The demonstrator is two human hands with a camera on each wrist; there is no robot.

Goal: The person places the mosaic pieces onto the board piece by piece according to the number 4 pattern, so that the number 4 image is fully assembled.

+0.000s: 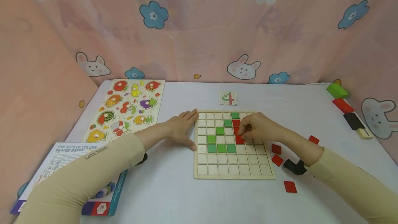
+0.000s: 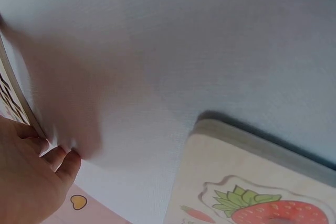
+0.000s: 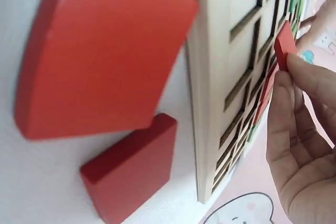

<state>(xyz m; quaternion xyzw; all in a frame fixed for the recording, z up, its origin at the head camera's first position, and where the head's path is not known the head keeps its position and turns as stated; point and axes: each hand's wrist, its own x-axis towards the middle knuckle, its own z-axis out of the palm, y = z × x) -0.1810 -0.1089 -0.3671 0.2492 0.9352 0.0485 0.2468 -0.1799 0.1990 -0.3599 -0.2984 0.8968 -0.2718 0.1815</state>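
Red tile [image 1: 239,139] sits over the grid board [image 1: 234,173], right of the green tiles [image 1: 221,148], pinched at its edge by the right hand [image 1: 259,127]. Fingers curled narrow round the tile; wrist view shows it tipped up off the board. Right forearm slants in from the near right, across loose red tiles [image 1: 290,186] on the bench [image 1: 174,196]. Left hand [image 1: 181,129] lies flat, fingers straight, thumb spread, braced against the board's left edge. Beyond the left hand: fruit puzzle [image 1: 125,108]. Farther back: small pattern card [image 1: 228,98].
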